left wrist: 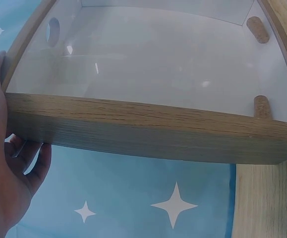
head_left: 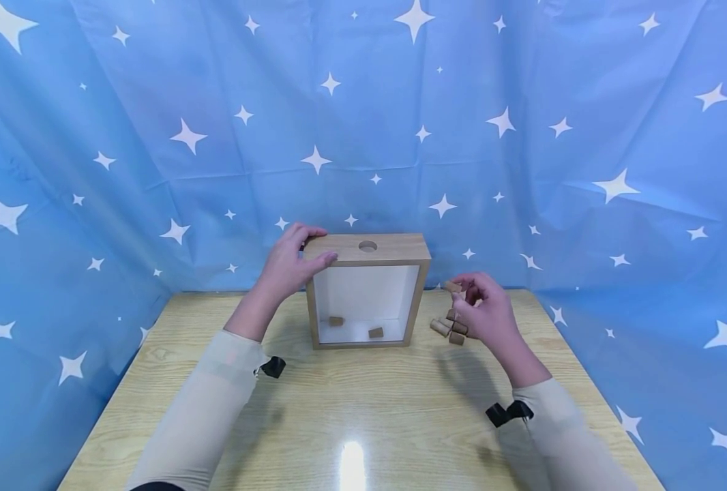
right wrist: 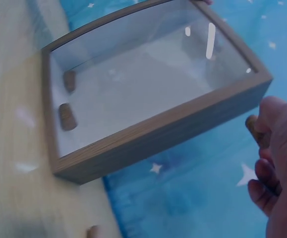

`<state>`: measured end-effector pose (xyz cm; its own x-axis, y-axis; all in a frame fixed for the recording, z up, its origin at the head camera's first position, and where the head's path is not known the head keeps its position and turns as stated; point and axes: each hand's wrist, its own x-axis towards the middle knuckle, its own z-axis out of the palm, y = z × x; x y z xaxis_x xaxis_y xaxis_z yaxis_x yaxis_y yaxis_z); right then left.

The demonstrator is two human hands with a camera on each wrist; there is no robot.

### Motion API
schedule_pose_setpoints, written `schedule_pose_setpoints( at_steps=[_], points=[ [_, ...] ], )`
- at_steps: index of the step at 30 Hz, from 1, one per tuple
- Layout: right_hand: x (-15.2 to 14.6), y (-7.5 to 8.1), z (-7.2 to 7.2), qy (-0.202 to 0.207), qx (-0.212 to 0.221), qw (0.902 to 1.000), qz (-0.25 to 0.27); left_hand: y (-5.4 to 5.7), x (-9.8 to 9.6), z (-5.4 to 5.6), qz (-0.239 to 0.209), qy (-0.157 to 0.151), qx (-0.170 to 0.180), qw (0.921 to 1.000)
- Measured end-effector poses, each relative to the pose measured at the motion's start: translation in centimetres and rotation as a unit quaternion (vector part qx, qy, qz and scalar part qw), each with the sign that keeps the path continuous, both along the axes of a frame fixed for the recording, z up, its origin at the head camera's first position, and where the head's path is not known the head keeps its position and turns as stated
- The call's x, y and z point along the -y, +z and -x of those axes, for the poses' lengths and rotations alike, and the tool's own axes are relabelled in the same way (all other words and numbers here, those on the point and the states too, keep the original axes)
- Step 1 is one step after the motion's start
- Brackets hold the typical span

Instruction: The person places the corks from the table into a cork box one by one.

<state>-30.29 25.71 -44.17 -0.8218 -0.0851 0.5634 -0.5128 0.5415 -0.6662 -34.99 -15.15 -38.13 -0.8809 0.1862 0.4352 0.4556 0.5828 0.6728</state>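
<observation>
Nearest, the pale wood-grain table [head_left: 314, 423] is filling the bottom of the frame. Right of centre, several short brown cork cylinders [head_left: 458, 327] are lying loose in a cluster. Just above them, the right hand [head_left: 486, 310] is pinching one tan cork cylinder [head_left: 453, 287] between thumb and fingertips, the gap closed to the cork's thickness; this cork is sitting apart from the box. At centre, a light-wood box with a clear front [head_left: 363, 262] is standing upright, two corks [head_left: 376, 333] lying inside on its floor, a round hole [head_left: 368, 246] in its top. The left hand [head_left: 286, 262] is gripping its upper left corner, thumb forward, fingers curling behind. A blue star-patterned curtain [head_left: 363, 123] is hanging behind.

Risks (judgement): a fingertip-only pinch could let the cork slip; a sideways cork could be catching the hole's rim; a low wrist could be scattering the loose cluster; uneven left-hand pressure could be tipping the box.
</observation>
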Motion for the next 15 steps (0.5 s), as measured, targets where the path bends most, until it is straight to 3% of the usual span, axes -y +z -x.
schedule_pose_setpoints(
  at_steps=[15],
  points=[
    [1.2, 4.1, 0.5, 0.016, -0.043, 0.9987, 0.023, 0.1, 0.0, -0.1, -0.001, -0.002, 0.002, 1.0]
  ],
)
